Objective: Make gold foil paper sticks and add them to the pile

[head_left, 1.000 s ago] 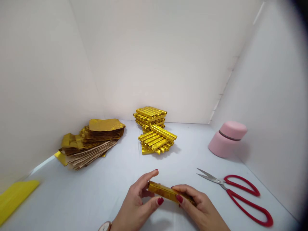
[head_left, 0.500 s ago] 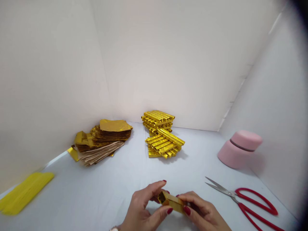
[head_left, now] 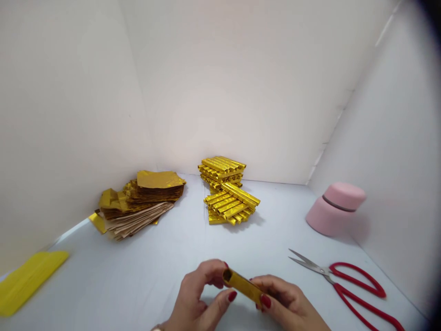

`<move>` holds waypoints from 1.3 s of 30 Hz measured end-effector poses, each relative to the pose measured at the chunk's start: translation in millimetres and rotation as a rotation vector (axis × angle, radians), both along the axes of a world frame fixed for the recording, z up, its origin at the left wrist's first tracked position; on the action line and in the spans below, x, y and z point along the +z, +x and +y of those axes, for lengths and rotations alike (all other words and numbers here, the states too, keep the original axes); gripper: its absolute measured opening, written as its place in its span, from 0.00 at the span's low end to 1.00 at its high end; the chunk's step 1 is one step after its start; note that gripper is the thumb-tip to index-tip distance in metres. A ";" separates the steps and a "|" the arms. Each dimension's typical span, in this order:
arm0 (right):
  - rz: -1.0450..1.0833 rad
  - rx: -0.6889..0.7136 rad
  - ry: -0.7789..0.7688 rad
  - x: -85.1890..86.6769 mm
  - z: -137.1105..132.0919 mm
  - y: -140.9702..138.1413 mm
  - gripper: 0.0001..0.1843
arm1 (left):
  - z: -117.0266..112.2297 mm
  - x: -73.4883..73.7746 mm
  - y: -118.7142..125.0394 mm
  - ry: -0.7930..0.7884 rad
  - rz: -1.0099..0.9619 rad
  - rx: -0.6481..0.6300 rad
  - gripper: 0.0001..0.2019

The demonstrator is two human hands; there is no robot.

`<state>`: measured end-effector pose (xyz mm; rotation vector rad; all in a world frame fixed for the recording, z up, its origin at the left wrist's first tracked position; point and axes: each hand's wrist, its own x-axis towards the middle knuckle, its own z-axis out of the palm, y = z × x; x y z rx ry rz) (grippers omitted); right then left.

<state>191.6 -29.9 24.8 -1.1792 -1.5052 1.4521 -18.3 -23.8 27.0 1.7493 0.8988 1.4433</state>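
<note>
Two hands on one narrow rectangular gold-foil tube: my left hand pinches its open end, my right hand holds the other end, fingers closed narrowly on it. Tube lies between my hands, over the white surface. Ahead, a stack of gold foil-wrapped bars; to the right, red-handled steel scissors, apart from both hands.

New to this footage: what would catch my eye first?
Gold foil sticks stand out first, piled in crisscross layers at the back of the white surface. Nearer, the left hand and right hand hold one gold foil stick between them. Red-handled scissors lie front right, below a pink round container.
</note>
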 end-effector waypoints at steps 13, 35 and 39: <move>0.164 -0.201 -0.171 -1.9 2.3 0.3 0.30 | 17.4 6.9 -1.6 -0.501 -0.025 0.003 0.17; 0.027 -0.277 -0.098 -4.1 4.3 1.7 0.24 | 24.3 0.1 0.0 -0.516 -0.068 -0.014 0.15; 0.015 -0.299 -0.100 -5.9 3.8 2.8 0.24 | 25.9 -1.5 -1.2 -0.538 -0.105 0.006 0.12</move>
